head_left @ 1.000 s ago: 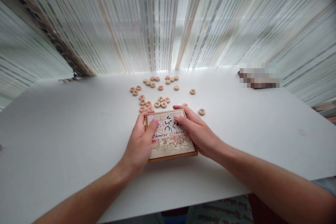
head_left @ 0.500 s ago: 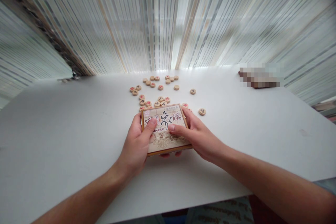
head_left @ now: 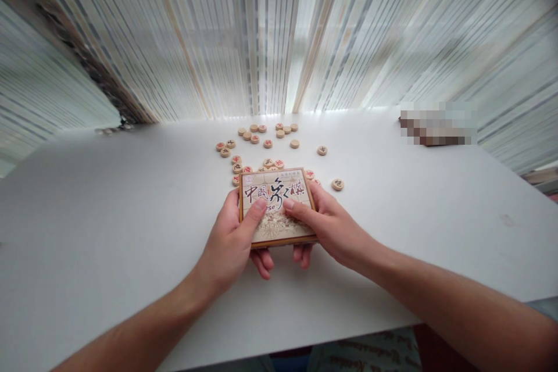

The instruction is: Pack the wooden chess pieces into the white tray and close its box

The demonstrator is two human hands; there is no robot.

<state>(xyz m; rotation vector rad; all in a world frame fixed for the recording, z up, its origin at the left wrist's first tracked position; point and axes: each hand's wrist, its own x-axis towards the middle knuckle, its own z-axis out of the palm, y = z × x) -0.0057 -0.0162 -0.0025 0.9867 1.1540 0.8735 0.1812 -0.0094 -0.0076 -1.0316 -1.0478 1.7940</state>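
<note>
A flat Chinese chess box (head_left: 279,226) with a printed top and brown edges is gripped between both hands above the table's near half. My left hand (head_left: 233,229) holds its left side, thumb on the top and fingers underneath. On the right side, my right hand (head_left: 329,218) does the same, its thumb lying across the lettering. Fingertips of both hands show below the near edge. Beyond the box lie several round wooden chess pieces (head_left: 268,143), some with red characters, some with black, some blank side up. The box hides part of the nearest ones.
The white table (head_left: 131,215) spreads out on both sides. A brown, partly blurred-out object (head_left: 436,140) lies at the far right. One black-marked chess piece (head_left: 337,185) sits apart, right of the box. Striped curtains (head_left: 270,35) hang along the far edge.
The box has shifted slightly up and right in view, its top edge now covering more of the nearest pieces. More of my fingers shows under its near edge. Both hands keep their hold.
</note>
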